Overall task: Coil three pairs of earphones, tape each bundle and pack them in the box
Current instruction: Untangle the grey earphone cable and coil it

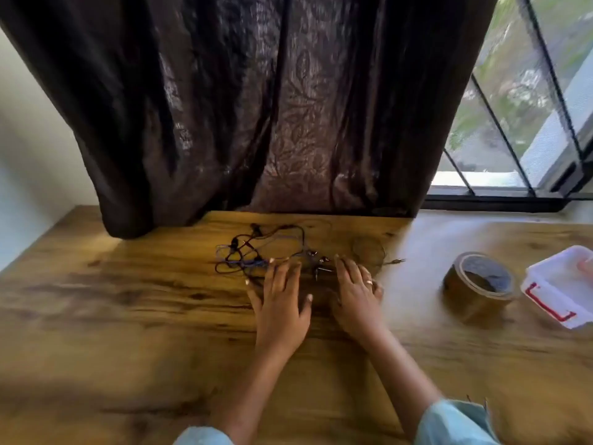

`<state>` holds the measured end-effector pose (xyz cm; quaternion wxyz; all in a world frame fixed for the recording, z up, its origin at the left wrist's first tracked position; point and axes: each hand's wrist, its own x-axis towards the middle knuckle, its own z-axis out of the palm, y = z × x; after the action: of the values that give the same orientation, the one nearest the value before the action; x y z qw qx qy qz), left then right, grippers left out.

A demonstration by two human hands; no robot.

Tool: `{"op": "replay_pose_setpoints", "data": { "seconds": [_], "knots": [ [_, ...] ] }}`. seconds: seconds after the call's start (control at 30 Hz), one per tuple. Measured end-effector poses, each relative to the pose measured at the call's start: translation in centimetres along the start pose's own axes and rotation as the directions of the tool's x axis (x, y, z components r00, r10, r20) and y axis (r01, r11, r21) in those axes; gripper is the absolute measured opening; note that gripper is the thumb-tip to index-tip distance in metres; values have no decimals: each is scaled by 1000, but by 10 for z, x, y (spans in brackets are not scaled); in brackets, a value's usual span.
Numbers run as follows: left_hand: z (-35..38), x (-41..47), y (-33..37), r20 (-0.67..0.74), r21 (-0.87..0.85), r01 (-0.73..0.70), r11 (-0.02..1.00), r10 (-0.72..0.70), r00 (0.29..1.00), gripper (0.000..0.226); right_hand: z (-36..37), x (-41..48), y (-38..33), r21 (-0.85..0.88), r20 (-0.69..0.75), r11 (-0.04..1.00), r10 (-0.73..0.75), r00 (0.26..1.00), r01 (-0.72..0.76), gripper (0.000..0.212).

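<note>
A loose tangle of dark earphone cables (pixel 256 248) lies on the wooden table (pixel 128 316) near the curtain. A thin brownish earphone cable (pixel 369 252) forms a ring to its right, its plug pointing right. My left hand (pixel 279 300) lies flat with straight fingers, fingertips touching the near edge of the tangle. My right hand (pixel 356 293), wearing a ring, lies flat beside it, fingertips at the earbuds in the middle. A roll of brown tape (pixel 478 284) stands to the right. The white box (pixel 561 284) with a red clasp sits at the right edge.
A dark brown curtain (pixel 256 107) hangs down onto the back of the table. A barred window (pixel 529 107) is at the upper right. A pale wall (pixel 25 139) borders the left side.
</note>
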<state>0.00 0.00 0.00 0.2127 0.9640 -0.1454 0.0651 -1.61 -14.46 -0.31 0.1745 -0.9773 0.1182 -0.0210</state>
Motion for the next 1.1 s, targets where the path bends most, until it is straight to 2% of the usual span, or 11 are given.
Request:
{"op": "replay_pose_setpoints", "data": {
  "seconds": [0.1, 0.2, 0.33, 0.5, 0.67, 0.87, 1.1],
  "knots": [
    [16, -3, 3, -10, 23, -70, 997, 70, 998, 59, 6, -3, 6, -34, -10, 999, -13, 1000, 12, 65],
    [28, -6, 6, 42, 68, -138, 988, 135, 990, 54, 11, -2, 9, -49, -2, 999, -7, 1000, 7, 63],
    [33, -4, 3, 101, 122, -144, 982, 132, 986, 49, 14, 3, 10, -67, -20, 996, 51, 998, -53, 58],
    [35, -5, 3, 92, 152, -93, 984, 80, 993, 56, 18, -1, 11, -71, -159, 996, 49, 986, -61, 54],
    [31, -11, -2, 69, 171, 40, 984, -53, 996, 69, 19, -13, 15, -83, -280, 993, 56, 958, -82, 30],
    [19, -13, -18, 85, 179, 92, 979, -109, 990, 75, 13, -28, 22, -6, -310, 999, 46, 950, -50, 24],
    [13, -27, -24, -32, 161, -57, 985, 63, 998, 55, 15, -56, 33, 9, -312, 999, 43, 949, -43, 30]
  ]
}}
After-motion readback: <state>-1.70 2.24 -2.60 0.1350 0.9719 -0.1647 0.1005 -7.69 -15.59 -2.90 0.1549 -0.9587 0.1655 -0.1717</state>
